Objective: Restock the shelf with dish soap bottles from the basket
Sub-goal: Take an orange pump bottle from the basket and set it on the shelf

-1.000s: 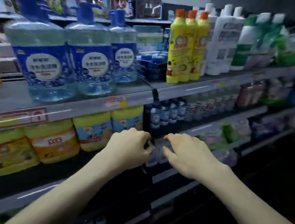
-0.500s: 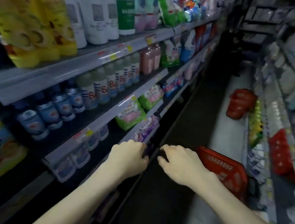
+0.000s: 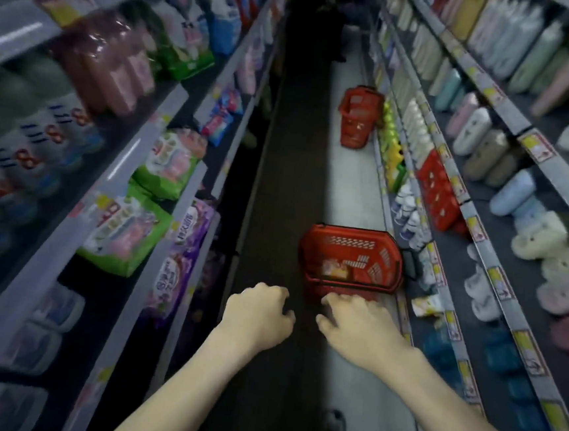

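A red plastic basket [image 3: 381, 254] stands on the aisle floor by the right shelving, with a yellowish item lying inside it. My left hand [image 3: 259, 314] and my right hand [image 3: 355, 328] hang side by side in front of me, just short of the basket, fingers loosely curled and holding nothing. My right fingertips overlap the basket's near rim in the picture. The shelf [image 3: 114, 180] on my left carries blurred bottles with blue labels and green and purple packs. No dish soap bottle is held.
A second red basket [image 3: 357, 118] stands tilted farther down the aisle by the right shelving [image 3: 474, 228], which holds bottles, red packs and slippers. The narrow floor strip [image 3: 294, 168] runs between the two shelf rows.
The view has swung right, from facing the left shelf to looking down the aisle. Both hands stayed together and empty, and now hover near the red basket.
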Demonstrator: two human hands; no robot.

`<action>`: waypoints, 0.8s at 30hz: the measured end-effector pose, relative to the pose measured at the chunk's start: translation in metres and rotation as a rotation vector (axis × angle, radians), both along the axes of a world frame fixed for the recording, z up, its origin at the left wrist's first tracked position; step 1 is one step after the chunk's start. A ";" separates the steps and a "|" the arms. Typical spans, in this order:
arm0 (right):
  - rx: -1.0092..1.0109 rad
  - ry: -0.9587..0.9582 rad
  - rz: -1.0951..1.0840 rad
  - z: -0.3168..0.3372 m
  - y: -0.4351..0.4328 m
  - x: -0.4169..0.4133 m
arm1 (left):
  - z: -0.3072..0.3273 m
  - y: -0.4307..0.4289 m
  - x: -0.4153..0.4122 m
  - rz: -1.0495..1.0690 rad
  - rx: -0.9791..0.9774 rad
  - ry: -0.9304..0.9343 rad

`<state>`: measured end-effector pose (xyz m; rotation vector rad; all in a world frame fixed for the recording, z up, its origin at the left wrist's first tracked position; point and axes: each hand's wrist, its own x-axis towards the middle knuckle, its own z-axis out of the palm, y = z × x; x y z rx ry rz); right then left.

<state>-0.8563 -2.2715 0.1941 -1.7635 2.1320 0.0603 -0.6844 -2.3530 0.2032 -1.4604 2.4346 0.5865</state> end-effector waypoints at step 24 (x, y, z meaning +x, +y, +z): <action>0.314 -0.092 0.041 -0.125 -0.174 -0.256 | -0.140 -0.147 -0.249 0.109 0.282 -0.085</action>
